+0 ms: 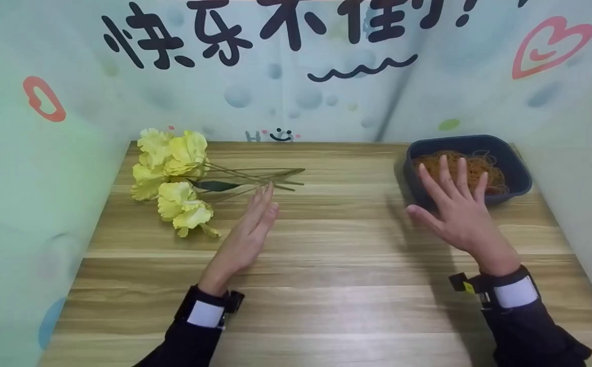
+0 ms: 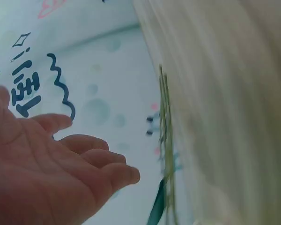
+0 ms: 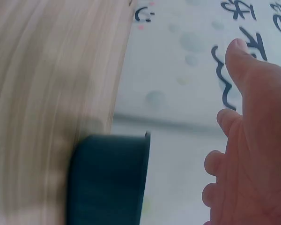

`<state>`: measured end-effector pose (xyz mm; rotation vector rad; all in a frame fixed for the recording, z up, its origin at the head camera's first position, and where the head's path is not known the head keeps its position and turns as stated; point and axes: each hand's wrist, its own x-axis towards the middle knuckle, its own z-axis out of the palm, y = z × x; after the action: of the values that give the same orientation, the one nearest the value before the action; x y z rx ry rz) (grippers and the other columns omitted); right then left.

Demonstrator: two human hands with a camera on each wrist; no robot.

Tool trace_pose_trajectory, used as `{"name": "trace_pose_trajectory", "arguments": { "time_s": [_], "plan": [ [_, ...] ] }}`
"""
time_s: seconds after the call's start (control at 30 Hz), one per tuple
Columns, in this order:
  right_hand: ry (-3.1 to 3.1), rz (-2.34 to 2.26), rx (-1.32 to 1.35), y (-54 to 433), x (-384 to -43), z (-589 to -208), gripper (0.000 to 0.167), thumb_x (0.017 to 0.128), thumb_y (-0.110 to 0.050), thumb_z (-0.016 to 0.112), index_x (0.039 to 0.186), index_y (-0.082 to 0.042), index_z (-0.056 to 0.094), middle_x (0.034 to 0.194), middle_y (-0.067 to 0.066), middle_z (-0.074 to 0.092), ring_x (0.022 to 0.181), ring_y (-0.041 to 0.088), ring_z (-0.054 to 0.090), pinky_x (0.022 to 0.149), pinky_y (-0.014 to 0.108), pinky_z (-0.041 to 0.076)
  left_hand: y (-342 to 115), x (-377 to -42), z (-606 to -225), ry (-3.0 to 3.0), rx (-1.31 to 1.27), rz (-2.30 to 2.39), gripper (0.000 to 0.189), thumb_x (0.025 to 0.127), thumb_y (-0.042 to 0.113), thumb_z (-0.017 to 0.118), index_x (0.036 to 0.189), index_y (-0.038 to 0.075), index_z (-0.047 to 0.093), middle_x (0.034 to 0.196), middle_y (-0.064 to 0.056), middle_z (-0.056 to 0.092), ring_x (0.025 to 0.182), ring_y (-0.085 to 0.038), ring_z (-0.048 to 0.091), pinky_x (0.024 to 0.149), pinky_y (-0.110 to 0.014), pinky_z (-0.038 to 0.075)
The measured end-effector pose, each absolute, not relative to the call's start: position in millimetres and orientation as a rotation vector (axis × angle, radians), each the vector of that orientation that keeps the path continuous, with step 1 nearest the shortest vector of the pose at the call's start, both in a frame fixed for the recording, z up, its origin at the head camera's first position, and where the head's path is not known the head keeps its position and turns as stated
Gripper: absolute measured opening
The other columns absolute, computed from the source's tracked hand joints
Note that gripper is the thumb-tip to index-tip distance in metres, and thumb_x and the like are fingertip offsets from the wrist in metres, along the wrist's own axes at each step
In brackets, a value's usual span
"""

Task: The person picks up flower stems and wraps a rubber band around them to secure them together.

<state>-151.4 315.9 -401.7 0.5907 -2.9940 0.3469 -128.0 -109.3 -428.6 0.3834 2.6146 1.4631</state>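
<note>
One printed backdrop (image 1: pixel 331 117) stands beyond both hands, bearing two heart outlines, one to the far left of the left hand and one beyond the right. One wood-grain tabletop (image 1: pixel 337 244) lies beneath the hands. Two dark sleeves (image 1: pixel 533 331) run back from them.

One dark blue container (image 1: pixel 519 173) sits under the right hand's fingers, and the right wrist view shows a gap between the two. One bunch of yellow flowers (image 1: pixel 168 173) lies just beyond and left of the left hand, with at least four blooms, overlapping too much for a sure count.

Both hands are empty: the right hand (image 1: pixel 461 214) is wide, its five digits spread; the left hand (image 1: pixel 247 234) is narrow, its straight fingers close together and apart from the stems (image 1: pixel 275 176). Below the right fingers, one tangle of thin orange-brown strands (image 1: pixel 474 163) fills part of the container. Several stems cross beyond the left fingertips, their number unclear, with one dark leaf (image 1: pixel 217 186) beside them.
</note>
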Motion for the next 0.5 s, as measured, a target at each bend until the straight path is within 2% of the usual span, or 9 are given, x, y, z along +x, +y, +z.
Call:
{"name": "trace_pose_trajectory", "arguments": {
  "time_s": [0.1, 0.2, 0.33, 0.5],
  "plan": [
    [-2.960, 0.311, 0.644, 303.4, -155.2, -402.0, 0.082, 0.101, -0.059, 0.050, 0.164, -0.025, 0.009, 0.168, 0.008, -0.014, 0.150, 0.032, -0.023, 0.111, 0.067, -0.020, -107.5, -122.2, -432.2, 2.403, 0.291, 1.682, 0.071, 0.104, 0.066, 0.017, 0.162, 0.026, 0.006, 0.168, 0.004, 0.000, 0.153, -0.014, 0.002, 0.123, -0.041, 0.002],
    [-2.931, 0.281, 0.696, 291.3, -159.3, -403.0, 0.082, 0.101, -0.059, 0.050, 0.164, -0.023, 0.012, 0.168, 0.007, -0.011, 0.151, 0.031, -0.021, 0.113, 0.066, -0.017, -106.6, -118.7, -436.7, 2.273, 0.137, 1.811, 0.079, 0.101, 0.071, 0.016, 0.163, 0.024, 0.001, 0.168, 0.005, -0.002, 0.153, -0.012, 0.001, 0.123, -0.038, 0.001],
    [-2.922, 0.264, 0.768, 277.1, -165.0, -405.0, 0.082, 0.101, -0.059, 0.049, 0.163, -0.020, 0.013, 0.168, 0.009, -0.009, 0.152, 0.031, -0.019, 0.114, 0.065, -0.016, -105.8, -116.2, -442.4, 2.125, -0.052, 2.003, 0.086, 0.101, 0.072, 0.019, 0.163, 0.015, -0.002, 0.169, -0.001, -0.004, 0.154, -0.017, 0.001, 0.123, -0.039, 0.006],
    [-2.966, 0.251, 0.797, 266.4, -176.1, -405.2, 0.088, 0.098, -0.064, 0.051, 0.163, -0.018, 0.012, 0.168, 0.014, -0.002, 0.152, 0.034, -0.014, 0.116, 0.063, -0.014, -102.9, -116.6, -446.0, 1.767, -0.185, 2.361, 0.090, 0.100, 0.071, 0.030, 0.162, 0.013, -0.002, 0.169, -0.011, 0.005, 0.153, -0.027, 0.016, 0.121, -0.037, 0.021]
  ]
}}
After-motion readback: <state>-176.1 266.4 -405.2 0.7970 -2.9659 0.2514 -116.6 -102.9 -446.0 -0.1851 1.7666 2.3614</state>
